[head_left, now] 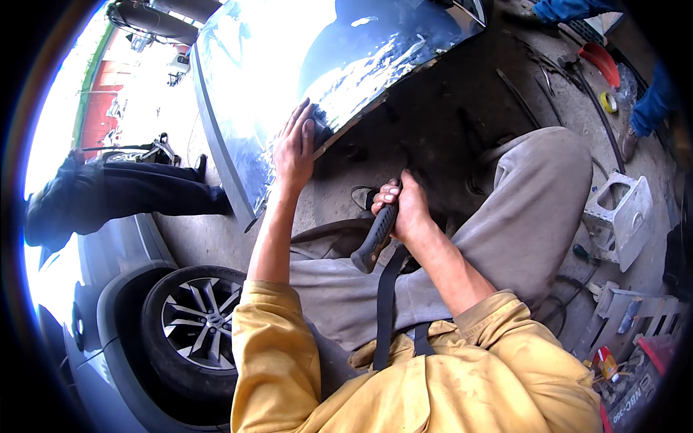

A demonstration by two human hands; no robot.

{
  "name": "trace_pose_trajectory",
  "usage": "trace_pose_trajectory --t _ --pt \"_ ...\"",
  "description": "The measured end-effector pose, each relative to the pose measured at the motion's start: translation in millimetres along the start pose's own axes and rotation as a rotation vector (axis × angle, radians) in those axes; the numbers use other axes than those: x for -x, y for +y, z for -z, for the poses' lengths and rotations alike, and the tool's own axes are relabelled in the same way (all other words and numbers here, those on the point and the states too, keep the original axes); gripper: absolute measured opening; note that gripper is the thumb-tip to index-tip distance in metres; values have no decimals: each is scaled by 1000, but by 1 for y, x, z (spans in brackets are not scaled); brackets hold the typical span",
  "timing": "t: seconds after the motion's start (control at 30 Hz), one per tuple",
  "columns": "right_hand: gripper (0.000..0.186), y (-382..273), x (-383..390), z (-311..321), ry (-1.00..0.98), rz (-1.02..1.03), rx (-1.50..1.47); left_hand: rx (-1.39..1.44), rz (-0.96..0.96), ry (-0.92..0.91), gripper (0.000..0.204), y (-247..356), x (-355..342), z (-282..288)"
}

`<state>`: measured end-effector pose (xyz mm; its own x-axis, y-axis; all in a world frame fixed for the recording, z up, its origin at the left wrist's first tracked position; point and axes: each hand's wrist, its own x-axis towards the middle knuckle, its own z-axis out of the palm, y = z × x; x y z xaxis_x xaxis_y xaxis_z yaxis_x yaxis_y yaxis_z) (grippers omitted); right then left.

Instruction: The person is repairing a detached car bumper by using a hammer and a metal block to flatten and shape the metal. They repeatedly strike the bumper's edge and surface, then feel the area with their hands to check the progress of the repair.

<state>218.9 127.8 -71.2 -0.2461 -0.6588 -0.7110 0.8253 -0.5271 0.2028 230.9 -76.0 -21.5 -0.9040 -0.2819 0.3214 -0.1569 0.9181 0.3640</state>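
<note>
The left hand [294, 148] lies against the lower edge of a large glossy panel [245, 86] in silvery blue tones, in the upper middle of the frame; its fingers are stretched out flat on the surface beside a darker patch, so this grip is apart and clasps nothing. Near the centre of the frame, the right hand [408, 206] has its grip clamped around a black-handled tool [376, 238], whose butt end slants toward the lower left; the tool's far end is lost in the shadow beyond the fist, so its kind cannot be told. The panel, wrinkled with bright reflections, spreads from the upper left to the upper right, a grey strip [216, 137] running down its left side. The wearer's yellow sleeves and jacket [462, 382] fill the lower middle, with grey trousers [534, 195] bent at the knee to the right and a black strap [386, 310] hanging over them. At the lower left, a grey car [90, 278] shows a dark wheel [204, 325] with pale spokes. Another person in dark trousers [148, 189] appears at the left, next to the panel's lower left corner. On the right side, a whitish stool [629, 225] lies tipped on the floor [653, 169]; above it are a yellow roll [608, 102], a red curved piece [600, 63] and a blue trouser leg [653, 101]. A grey slatted piece [624, 310] and a red-and-yellow pack [605, 363] occupy the lower right.
</note>
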Motion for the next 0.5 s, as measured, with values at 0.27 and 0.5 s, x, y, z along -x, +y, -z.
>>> trace_pose_trajectory --t 0.27,0.5 --pt "33 21 7 -6 -96 -162 139 135 -54 -13 32 20 -23 -14" --pt "37 32 12 -25 65 -91 -254 180 -96 -88 30 20 -35 -14"
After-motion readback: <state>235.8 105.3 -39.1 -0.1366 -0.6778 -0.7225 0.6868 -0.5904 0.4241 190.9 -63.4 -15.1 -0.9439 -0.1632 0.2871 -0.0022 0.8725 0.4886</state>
